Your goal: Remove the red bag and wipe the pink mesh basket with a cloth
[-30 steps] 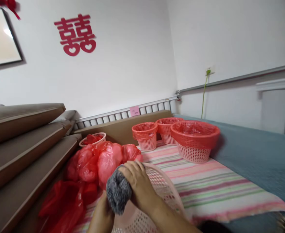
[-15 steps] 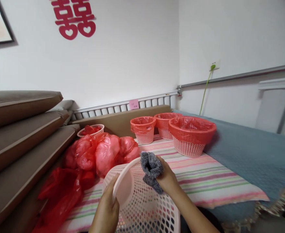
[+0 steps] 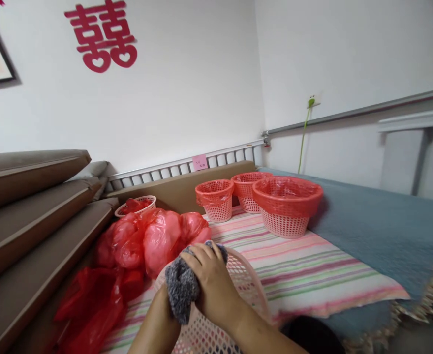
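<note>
A pale pink plastic basket (image 3: 251,282) with holes in its wall is tilted in front of me, low in the view. My left hand (image 3: 162,310) is at its left rim, where it gripped a moment before; the cloth and my other hand now cover its fingers. A speckled grey fuzzy cloth (image 3: 181,287) is bunched under my right hand (image 3: 212,278), whose fingers curl over it. The cloth lies over the rim, close against my left hand. Much of the basket's near rim is hidden behind both hands.
Three pink baskets lined with red plastic bags, the nearest (image 3: 286,206) largest, stand on the striped cloth (image 3: 312,265). Stuffed red plastic bags (image 3: 161,238) lie at left, before another basket (image 3: 144,202). Grey cushions (image 3: 35,216) are stacked at far left. A loose red bag (image 3: 94,305) lies nearer.
My right hand has carried the grey cloth leftward from the basket's far side onto the left rim, covering my left hand's fingers. The view has shifted slightly.
</note>
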`<state>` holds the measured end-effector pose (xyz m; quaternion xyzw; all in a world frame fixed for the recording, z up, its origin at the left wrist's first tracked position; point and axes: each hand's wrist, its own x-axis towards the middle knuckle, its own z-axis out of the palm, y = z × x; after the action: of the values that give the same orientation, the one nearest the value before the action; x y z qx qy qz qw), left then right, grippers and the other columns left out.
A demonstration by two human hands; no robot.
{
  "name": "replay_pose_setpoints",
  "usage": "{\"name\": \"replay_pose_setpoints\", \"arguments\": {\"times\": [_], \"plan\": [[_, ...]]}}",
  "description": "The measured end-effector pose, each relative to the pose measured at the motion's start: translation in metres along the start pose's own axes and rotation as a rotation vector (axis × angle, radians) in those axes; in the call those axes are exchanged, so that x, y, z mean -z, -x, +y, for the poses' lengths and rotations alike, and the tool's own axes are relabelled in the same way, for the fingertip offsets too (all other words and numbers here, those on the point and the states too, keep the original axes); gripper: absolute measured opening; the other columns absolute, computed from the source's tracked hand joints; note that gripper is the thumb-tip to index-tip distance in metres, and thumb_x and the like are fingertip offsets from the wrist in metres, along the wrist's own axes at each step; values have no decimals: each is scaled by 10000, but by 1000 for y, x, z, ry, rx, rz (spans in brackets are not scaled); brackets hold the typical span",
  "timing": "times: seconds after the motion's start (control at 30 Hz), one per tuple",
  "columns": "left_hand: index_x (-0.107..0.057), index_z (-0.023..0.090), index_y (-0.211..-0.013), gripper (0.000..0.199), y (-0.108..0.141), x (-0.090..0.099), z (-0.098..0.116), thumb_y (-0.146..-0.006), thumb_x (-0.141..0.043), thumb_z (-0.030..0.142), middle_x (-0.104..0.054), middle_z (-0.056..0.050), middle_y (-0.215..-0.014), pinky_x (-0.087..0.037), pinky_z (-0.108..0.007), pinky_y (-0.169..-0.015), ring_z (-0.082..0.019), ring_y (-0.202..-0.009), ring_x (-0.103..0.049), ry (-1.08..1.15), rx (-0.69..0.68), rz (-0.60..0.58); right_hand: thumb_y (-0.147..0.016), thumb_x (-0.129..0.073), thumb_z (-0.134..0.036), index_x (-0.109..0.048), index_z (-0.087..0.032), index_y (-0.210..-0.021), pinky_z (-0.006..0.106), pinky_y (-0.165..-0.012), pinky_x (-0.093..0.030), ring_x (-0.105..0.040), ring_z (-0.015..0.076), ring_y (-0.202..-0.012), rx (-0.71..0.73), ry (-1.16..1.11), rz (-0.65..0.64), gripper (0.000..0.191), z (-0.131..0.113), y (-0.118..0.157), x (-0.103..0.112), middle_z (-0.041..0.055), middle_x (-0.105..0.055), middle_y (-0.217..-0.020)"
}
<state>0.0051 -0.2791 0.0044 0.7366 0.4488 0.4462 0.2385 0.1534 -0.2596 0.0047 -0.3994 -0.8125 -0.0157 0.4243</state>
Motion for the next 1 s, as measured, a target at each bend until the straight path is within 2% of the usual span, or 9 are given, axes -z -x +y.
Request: {"name": "replay_pose_setpoints", "arguments": {"times": [0.1,0.2,0.33,0.5,0.6,0.7,0.87,0.93,1.0], "plan": [[-687,157,-1063,385,11,1,-9,-706,-557,98,-725,-96,-1064,-461,-473,-979,-332,-1087,-612,-10,23,20,-744,-550,-173,-518,-235,-1186,439,-1059,-158,-423,214,-1103,24,-18,-35,447,-7,-1,1,33,-563,-1138],[-636,140,-1157,515,16,1,-15,-683,-467,29,-647,-109,-1223,-352,-490,-1070,-310,-1212,-525,-21,12,30,-765,-554,-171,-554,-221,-1135,407,-991,-272,-466,216,-1048,-31,-39,18,373,5,-2,6,46,-590,-1086],[-543,162,-1274,723,19,3,-19,-599,-380,-39,-545,-68,-1356,-216,-447,-1141,-230,-1323,-406,-30,15,44,-744,-541,-139,-600,-197,-1077,351,-877,-388,-542,221,-987,-230,-115,102,343,51,8,2,71,-634,-1057],[-564,160,-1256,632,38,3,-38,-656,-429,15,-552,-61,-1351,-229,-410,-1140,-232,-1314,-419,-5,92,149,-717,-577,-267,-679,-198,-934,336,-782,-482,-642,250,-926,-716,-351,51,250,128,53,-28,61,-713,-930],[-562,158,-1265,591,51,4,-47,-688,-475,66,-533,-69,-1369,-223,-408,-1141,-243,-1321,-408,-18,89,171,-659,-614,-288,-696,-221,-806,324,-727,-502,-662,261,-855,-806,-398,86,181,143,75,-34,46,-727,-831],[-546,136,-1280,580,47,16,-38,-701,-515,111,-526,-102,-1372,-272,-432,-1121,-269,-1312,-419,-49,135,94,-671,-563,-254,-685,-197,-788,330,-716,-505,-655,258,-810,-703,-409,145,179,124,67,-21,66,-719,-811],[-561,194,-1270,649,14,34,-3,-661,-440,5,-572,-61,-1329,-263,-467,-1124,-247,-1268,-474,-44,97,-119,-708,-464,-117,-620,-189,-1063,354,-880,-446,-583,216,-966,-174,-284,51,395,58,19,8,71,-658,-1036],[-568,215,-1262,660,6,32,2,-665,-427,-28,-584,-44,-1315,-236,-469,-1137,-241,-1284,-452,-22,59,-120,-704,-469,-84,-594,-185,-1117,379,-908,-422,-556,221,-1002,-106,-155,-35,443,32,7,8,80,-635,-1069],[-591,216,-1219,528,4,25,0,-744,-486,9,-601,-55,-1283,-314,-458,-1104,-247,-1247,-484,34,72,-24,-692,-486,-64,-543,-183,-1208,442,-988,-352,-498,242,-1110,-37,-50,-85,533,8,4,0,96,-588,-1177]]}}
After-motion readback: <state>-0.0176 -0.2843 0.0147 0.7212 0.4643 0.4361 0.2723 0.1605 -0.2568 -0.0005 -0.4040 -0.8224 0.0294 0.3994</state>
